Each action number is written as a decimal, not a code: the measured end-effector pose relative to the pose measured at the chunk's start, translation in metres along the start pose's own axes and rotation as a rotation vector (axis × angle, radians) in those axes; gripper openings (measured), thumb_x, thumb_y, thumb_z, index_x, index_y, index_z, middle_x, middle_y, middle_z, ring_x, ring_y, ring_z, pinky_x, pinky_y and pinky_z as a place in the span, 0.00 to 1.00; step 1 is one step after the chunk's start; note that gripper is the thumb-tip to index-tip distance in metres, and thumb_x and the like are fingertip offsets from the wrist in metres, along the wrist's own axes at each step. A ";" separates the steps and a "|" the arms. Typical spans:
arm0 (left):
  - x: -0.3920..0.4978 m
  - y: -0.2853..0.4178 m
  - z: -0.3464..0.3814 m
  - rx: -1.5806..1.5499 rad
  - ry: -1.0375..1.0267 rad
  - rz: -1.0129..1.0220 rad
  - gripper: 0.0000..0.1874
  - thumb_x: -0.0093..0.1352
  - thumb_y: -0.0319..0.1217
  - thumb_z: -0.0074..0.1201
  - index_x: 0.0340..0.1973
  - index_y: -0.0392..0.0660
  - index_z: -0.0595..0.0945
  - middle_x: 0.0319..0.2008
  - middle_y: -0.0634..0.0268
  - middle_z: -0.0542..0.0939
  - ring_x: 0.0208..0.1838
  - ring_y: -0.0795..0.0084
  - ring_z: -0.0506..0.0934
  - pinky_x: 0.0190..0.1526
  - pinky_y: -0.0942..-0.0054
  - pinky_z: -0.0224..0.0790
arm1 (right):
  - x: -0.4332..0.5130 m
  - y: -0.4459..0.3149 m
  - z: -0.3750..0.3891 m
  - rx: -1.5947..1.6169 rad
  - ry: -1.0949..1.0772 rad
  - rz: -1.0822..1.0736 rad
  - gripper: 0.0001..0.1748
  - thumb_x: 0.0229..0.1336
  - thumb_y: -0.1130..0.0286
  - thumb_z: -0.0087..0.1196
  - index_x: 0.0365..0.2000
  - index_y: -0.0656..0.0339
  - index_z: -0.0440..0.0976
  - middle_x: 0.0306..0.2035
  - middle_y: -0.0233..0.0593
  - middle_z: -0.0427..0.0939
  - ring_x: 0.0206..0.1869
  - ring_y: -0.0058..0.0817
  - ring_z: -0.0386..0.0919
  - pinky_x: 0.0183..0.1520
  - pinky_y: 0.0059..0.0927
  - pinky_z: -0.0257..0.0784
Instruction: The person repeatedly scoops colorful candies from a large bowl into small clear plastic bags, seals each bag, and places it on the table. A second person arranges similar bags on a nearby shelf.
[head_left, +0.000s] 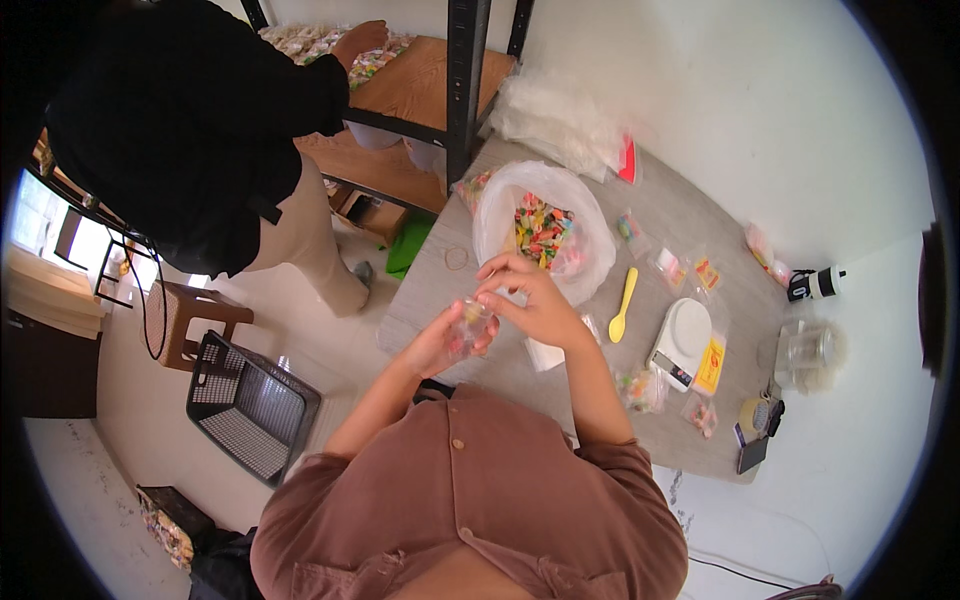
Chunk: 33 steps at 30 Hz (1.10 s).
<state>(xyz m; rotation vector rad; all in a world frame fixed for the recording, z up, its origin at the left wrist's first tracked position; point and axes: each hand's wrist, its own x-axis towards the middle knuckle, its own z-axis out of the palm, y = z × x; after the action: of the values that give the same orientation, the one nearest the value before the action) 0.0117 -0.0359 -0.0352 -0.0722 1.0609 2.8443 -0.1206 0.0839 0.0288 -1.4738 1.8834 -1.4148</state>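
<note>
My left hand (431, 345) holds a small clear plastic bag (468, 328) with a few coloured candies in it. The fingertips of my right hand (532, 300) are bent at the bag's top edge; whether they pinch the plastic I cannot tell. Just beyond my hands stands a large white plastic bag (600, 240), open at the top, with many colourful candies (541, 229) inside. A yellow plastic spoon (624, 306) lies to the right of my right hand. Farther right is a white digital kitchen scale (681, 341). Small filled candy bags (643, 390) lie near it.
At the upper left a person in black (187, 135) reaches to a shelf (412, 82) with packed goods. A black plastic crate (251, 409) and brown stool (191, 322) stand on the floor. Clear bags (555, 120), a jar (810, 349) and a tumbler (816, 285) line the table's wall side.
</note>
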 end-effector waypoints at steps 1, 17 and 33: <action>0.001 0.000 0.000 -0.013 -0.006 -0.001 0.33 0.70 0.56 0.30 0.53 0.39 0.68 0.36 0.65 0.71 0.31 0.73 0.65 0.34 0.73 0.57 | 0.000 0.003 0.000 0.063 -0.030 0.021 0.09 0.55 0.68 0.54 0.31 0.64 0.77 0.36 0.38 0.77 0.41 0.27 0.73 0.47 0.26 0.65; -0.006 0.008 0.000 -0.079 -0.032 0.081 0.35 0.64 0.60 0.40 0.53 0.42 0.69 0.37 0.67 0.70 0.33 0.73 0.64 0.35 0.71 0.55 | 0.038 0.129 -0.043 -0.764 0.259 0.627 0.10 0.51 0.72 0.49 0.34 0.65 0.74 0.34 0.55 0.76 0.38 0.50 0.76 0.38 0.47 0.71; -0.005 0.003 -0.002 -0.309 -0.120 -0.015 0.33 0.70 0.55 0.31 0.53 0.38 0.69 0.34 0.66 0.71 0.31 0.74 0.62 0.32 0.73 0.55 | 0.005 0.058 -0.026 0.229 0.175 0.201 0.11 0.46 0.77 0.59 0.35 0.62 0.76 0.33 0.36 0.79 0.35 0.23 0.78 0.40 0.23 0.72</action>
<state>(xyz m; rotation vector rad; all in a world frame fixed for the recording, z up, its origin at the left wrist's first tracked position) 0.0162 -0.0397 -0.0345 0.0649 0.5908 2.9303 -0.1720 0.0896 -0.0083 -1.0535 1.8359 -1.6416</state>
